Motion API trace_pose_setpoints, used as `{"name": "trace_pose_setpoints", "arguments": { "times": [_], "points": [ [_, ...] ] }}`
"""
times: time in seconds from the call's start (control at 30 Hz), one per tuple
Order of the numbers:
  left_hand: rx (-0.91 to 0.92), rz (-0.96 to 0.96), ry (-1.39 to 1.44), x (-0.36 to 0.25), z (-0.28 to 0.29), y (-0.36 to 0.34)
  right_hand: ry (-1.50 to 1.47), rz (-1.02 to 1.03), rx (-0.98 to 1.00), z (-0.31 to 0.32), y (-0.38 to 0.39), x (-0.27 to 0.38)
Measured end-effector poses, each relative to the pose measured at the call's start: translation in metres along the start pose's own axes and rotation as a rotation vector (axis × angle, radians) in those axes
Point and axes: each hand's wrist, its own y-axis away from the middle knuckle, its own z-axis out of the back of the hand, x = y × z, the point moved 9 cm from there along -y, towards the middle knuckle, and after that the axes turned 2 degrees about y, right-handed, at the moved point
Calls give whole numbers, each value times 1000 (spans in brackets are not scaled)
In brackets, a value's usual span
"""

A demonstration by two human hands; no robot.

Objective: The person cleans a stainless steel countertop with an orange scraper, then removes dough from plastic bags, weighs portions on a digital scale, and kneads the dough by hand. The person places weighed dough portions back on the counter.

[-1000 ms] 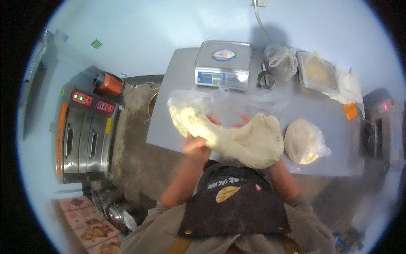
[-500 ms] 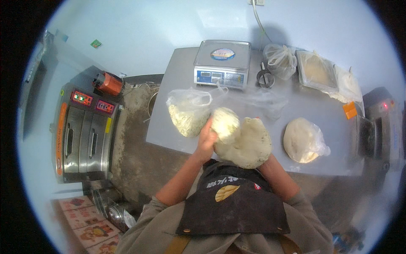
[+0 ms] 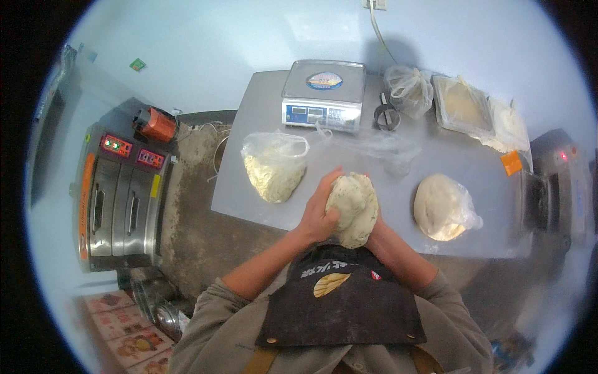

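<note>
A lump of pale dough with dark green flecks (image 3: 353, 206) is held up between both hands, just above the table's near edge. My left hand (image 3: 319, 212) wraps its left side, the thumb pressing across the front. On the other side my right hand (image 3: 377, 229) grips the lump, its fingers mostly hidden behind the dough. Left of my hands lies a clear plastic bag of yellowish, flecked dough (image 3: 271, 176). To the right a smooth white ball of dough (image 3: 437, 202) sits partly inside a clear bag. A crumpled clear plastic bag (image 3: 393, 151) lies just beyond my hands.
A digital scale (image 3: 325, 93) stands at the back of the grey metal table (image 3: 255, 100). Right of it are a black-handled round tool (image 3: 387, 115), a tied plastic bag (image 3: 410, 90) and a covered tray (image 3: 462, 106). An oven (image 3: 124, 206) stands at far left, a machine (image 3: 560, 174) at far right.
Half a second ago the dough was spread in two lobes, with the left hand lifting one. Now it is folded into a compact lump, and both hands press closer together around it.
</note>
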Motion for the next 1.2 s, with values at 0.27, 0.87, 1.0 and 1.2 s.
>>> {"name": "trace_pose_setpoints", "arguments": {
  "times": [0.27,0.87,1.0,1.2],
  "points": [
    [27,498,495,72,-14,14,173,30,-262,17,-1,-5],
    [-263,401,141,86,3,10,1379,533,-376,-34,19,58],
    [-144,290,-270,55,11,-13,1058,398,-376,-29,5,64],
    [59,366,-465,53,6,-11,772,279,-367,7,-3,67]
  ]
}}
